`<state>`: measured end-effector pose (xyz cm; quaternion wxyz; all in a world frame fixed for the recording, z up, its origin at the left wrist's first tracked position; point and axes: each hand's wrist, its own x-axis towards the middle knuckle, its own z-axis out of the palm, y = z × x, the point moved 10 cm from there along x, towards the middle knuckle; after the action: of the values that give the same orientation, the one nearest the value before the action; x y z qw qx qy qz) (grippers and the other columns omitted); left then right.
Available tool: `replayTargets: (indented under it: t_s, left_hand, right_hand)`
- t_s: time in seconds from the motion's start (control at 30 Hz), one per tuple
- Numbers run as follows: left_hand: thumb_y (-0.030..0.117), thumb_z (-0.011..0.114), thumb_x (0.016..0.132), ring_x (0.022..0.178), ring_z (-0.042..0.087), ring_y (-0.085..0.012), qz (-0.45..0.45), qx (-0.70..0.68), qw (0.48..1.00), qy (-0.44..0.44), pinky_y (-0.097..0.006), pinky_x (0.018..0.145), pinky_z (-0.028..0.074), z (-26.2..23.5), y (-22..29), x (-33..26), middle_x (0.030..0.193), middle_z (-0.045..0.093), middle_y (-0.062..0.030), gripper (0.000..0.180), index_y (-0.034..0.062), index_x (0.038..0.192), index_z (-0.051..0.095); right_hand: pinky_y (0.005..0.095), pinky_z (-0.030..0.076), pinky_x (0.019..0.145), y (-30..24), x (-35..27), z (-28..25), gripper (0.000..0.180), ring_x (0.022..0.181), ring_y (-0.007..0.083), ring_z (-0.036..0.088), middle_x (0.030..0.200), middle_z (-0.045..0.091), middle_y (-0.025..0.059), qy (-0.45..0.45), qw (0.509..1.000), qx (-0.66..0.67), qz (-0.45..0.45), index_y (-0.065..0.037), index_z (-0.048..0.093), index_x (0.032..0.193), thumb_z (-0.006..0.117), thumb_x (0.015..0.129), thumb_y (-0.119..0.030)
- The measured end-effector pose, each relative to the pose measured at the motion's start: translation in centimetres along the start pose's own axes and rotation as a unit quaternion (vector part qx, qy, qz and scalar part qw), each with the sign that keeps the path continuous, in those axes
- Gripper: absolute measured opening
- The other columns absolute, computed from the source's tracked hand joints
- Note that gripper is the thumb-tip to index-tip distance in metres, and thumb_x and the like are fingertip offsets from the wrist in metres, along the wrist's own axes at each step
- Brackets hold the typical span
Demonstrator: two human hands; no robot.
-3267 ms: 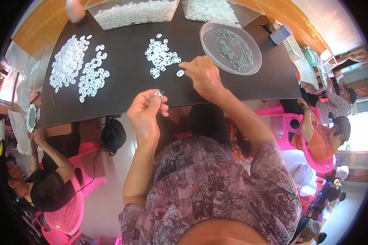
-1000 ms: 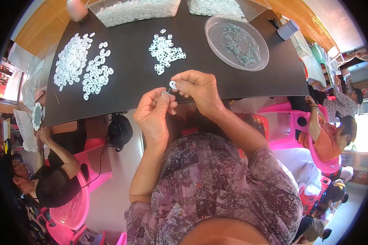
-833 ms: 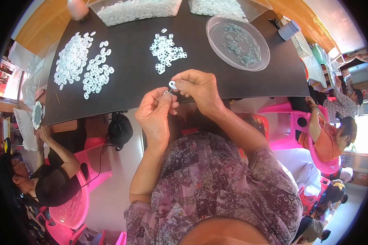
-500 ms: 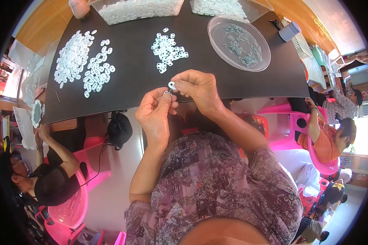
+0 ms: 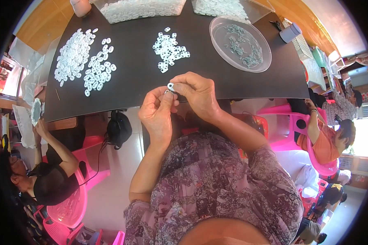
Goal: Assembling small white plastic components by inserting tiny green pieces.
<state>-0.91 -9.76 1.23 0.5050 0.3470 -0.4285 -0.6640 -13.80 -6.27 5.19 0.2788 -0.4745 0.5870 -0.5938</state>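
Note:
Above the table's near edge, my right hand (image 5: 201, 94) pinches a small white oval plastic piece (image 5: 170, 86) with a dark hole in it. My left hand (image 5: 157, 116) is closed just below and to the left, its thumb and forefinger pinching another small white piece (image 5: 168, 92), mostly covered by the fingertips. The two pieces are very close; whether they touch, I cannot tell. Beyond my hands lies a small heap of white plastic pieces with holes (image 5: 169, 51). A round clear tray (image 5: 217, 51) to the right carries many small grey-green pins.
Two groups of white oval pieces (image 5: 72, 57) lie on the left of the dark table (image 5: 131, 73). Clear bins (image 5: 143, 16) full of white pieces stand at the far edge. A grey-lidded jar (image 5: 290, 32) is at far right. People sit on pink chairs (image 5: 71, 208) either side.
My hands have drawn slightly closer together, bringing the two white pieces nearer each other. My left hand has shifted a little to the right.

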Motion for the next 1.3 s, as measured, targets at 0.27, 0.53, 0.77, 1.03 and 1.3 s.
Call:
replayTargets:
  t_s: [0.27,0.53,0.77,1.03,1.3]
  left_hand:
    - [0.003,0.06,0.086,0.062,0.059,-0.0124,0.027,-0.047,0.998,-0.029,-0.023,0.051,0.049,0.7,0.2,0.1,0.076,0.062,-0.0085,0.022,-0.0083,0.104,0.057]
    - [0.0,0.059,0.085,0.067,0.061,-0.0134,-0.017,-0.075,0.997,0.002,-0.023,0.056,0.052,0.1,-0.5,0.5,0.084,0.064,-0.0095,0.017,-0.0068,0.1,0.061]
    - [0.001,0.059,0.085,0.071,0.062,-0.0134,-0.046,-0.082,0.995,0.025,-0.023,0.06,0.052,0.2,-0.5,0.3,0.086,0.065,-0.0094,0.015,-0.0056,0.098,0.062]
    - [0.002,0.058,0.086,0.065,0.058,-0.0122,-0.019,-0.069,0.997,0.003,-0.023,0.057,0.049,0.8,0.1,0.0,0.082,0.064,-0.0091,0.014,-0.0065,0.096,0.063]
    - [0.0,0.058,0.086,0.065,0.055,-0.0105,-0.01,-0.041,0.999,-0.019,-0.022,0.058,0.046,1.1,0.3,-0.1,0.082,0.063,-0.0071,0.015,-0.0061,0.099,0.063]
  right_hand:
    - [0.0258,0.046,0.055,0.2,-0.3,0.3,0.008,0.062,0.0132,0.057,0.075,0.057,0.0086,-0.019,1.0,-0.008,-0.005,0.003,0.062,0.086,0.055,0.082,0.002]
    - [0.0275,0.046,0.064,-2.9,-0.9,0.7,0.025,0.074,0.0168,0.057,0.085,0.059,0.0082,-0.049,0.972,-0.175,-0.15,0.0,0.064,0.098,0.059,0.074,0.003]
    - [0.0298,0.046,0.063,-3.4,-1.2,0.4,0.03,0.073,0.0194,0.055,0.086,0.061,0.0083,-0.011,0.959,-0.193,-0.207,-0.002,0.065,0.097,0.064,0.067,0.002]
    - [0.0319,0.046,0.064,-3.8,-1.7,-0.3,0.028,0.074,0.0225,0.056,0.085,0.062,0.0097,0.011,0.954,-0.186,-0.235,0.0,0.064,0.094,0.066,0.066,0.0]
    - [0.0315,0.045,0.061,-3.8,-2.0,-0.8,0.025,0.07,0.0215,0.055,0.079,0.061,0.0084,0.017,0.968,-0.149,-0.203,-0.001,0.064,0.091,0.067,0.066,0.0]
